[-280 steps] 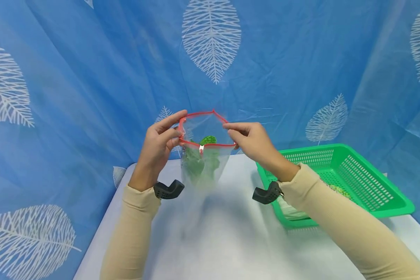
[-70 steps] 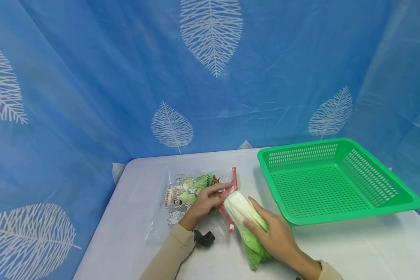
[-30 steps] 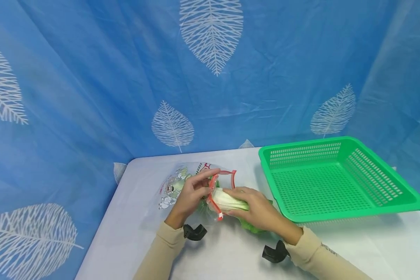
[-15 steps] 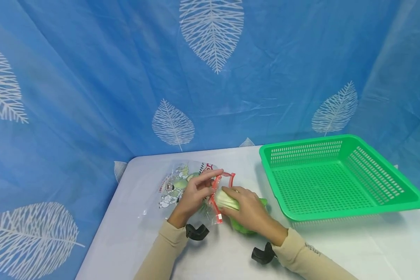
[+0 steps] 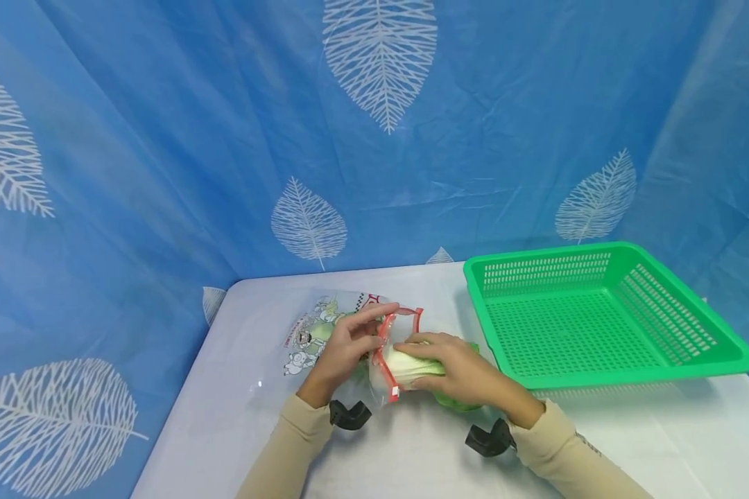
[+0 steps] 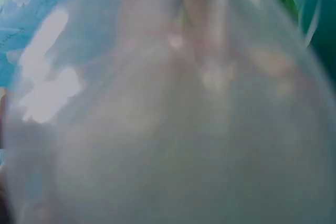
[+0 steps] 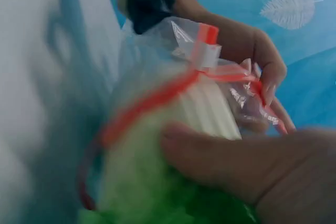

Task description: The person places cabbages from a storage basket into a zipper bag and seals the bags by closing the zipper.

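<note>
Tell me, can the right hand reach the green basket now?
Probably yes: the green basket is close by, with nothing covering its open top. But the right hand is holding the cabbage, so it would likely have to let go first.

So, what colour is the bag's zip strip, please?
Red; the zip strip shows best in the right wrist view.

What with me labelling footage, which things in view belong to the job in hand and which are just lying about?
Job:
clear zip bag, its mouth held by the left hand
cabbage, gripped by the right hand, stem end in that mouth

Just around, untouched:
green basket
blue curtain
</note>
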`<state>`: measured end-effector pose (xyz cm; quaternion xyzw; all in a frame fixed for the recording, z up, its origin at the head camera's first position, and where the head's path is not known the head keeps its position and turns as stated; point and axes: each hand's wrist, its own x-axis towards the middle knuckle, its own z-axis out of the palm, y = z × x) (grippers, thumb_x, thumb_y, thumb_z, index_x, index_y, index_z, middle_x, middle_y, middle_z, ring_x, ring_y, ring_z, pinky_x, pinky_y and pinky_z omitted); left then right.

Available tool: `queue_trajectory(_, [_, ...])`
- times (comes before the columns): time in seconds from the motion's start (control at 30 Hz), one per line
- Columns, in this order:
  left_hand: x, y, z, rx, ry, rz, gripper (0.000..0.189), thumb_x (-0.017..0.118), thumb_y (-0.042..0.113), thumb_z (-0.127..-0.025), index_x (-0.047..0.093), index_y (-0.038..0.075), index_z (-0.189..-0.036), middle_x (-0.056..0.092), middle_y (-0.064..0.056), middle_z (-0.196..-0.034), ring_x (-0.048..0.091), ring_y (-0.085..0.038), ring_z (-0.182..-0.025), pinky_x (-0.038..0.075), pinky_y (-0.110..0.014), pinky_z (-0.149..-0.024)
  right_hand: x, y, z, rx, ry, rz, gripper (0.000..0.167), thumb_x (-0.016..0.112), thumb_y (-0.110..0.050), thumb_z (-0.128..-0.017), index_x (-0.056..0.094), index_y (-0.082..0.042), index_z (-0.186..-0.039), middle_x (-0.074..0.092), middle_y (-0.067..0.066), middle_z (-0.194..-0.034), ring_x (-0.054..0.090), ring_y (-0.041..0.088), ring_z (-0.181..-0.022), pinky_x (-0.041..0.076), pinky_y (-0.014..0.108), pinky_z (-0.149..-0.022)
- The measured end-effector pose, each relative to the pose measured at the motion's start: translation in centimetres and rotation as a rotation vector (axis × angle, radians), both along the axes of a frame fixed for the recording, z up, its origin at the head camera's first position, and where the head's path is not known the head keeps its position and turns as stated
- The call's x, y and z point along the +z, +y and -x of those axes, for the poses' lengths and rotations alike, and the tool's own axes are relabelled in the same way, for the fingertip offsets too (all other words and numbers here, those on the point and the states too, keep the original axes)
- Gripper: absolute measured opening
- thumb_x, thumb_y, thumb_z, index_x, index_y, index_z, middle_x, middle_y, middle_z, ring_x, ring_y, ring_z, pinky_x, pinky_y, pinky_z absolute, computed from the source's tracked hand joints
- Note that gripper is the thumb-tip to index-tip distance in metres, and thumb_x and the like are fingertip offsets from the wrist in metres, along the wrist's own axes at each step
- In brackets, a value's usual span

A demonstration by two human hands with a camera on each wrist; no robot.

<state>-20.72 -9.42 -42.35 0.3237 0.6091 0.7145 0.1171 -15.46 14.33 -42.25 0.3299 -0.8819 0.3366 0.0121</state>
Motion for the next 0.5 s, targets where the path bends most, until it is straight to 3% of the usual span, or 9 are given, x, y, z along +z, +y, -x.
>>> queue_trajectory(0.1, [-0.2,0.4,-0.2,-0.006,0.02,0.017,0.056,0.048,-0.012,-0.086,0.053,-0.01,-0.142,0.048,-0.026,-0.146,0.054,-0.024,-0.118,0.049,-0.026,-0.088,-0.2,-0.2,0.2,0.118,-0.021,-0.003,0.058,0.079,-0.032,-0.09,0.062,-0.021,-0.144,0.061,-0.001,-0.138,0.057,0.019,-0.12,0.049,0.04,-0.093])
queue_trajectory(0.17, [-0.3,0.6,-0.3,0.001,0.034,0.023,0.057,0.048,-0.011,-0.085,0.053,-0.011,-0.142,0.049,-0.026,-0.145,0.052,-0.024,-0.115,0.047,-0.026,-0.087,-0.6,-0.4,0.2,0.132,-0.042,0.025,0.058,0.08,-0.032,-0.089,0.063,-0.02,-0.143,0.061,-0.001,-0.139,0.058,0.018,-0.121,0.05,0.04,-0.093])
queue_trajectory(0.33, [-0.8,0.8,-0.2,0.04,0.018,0.007,0.058,0.05,-0.011,-0.083,0.056,-0.009,-0.141,0.051,-0.025,-0.143,0.047,-0.02,-0.099,0.044,-0.025,-0.082,-2.1,-1.1,-0.1,0.001,-0.079,0.095,0.067,0.085,-0.036,-0.084,0.062,-0.014,-0.143,0.062,0.002,-0.139,0.06,0.021,-0.123,0.052,0.041,-0.095])
queue_trajectory(0.5, [-1.6,0.5,0.1,0.043,-0.019,0.017,0.057,0.05,-0.011,-0.084,0.057,-0.008,-0.141,0.05,-0.024,-0.147,0.047,-0.02,-0.104,0.045,-0.025,-0.083,-3.3,-1.1,-0.7,-0.077,-0.077,0.093,0.079,0.083,-0.05,-0.082,0.056,-0.019,-0.149,0.054,0.008,-0.148,0.053,0.03,-0.134,0.048,0.053,-0.101])
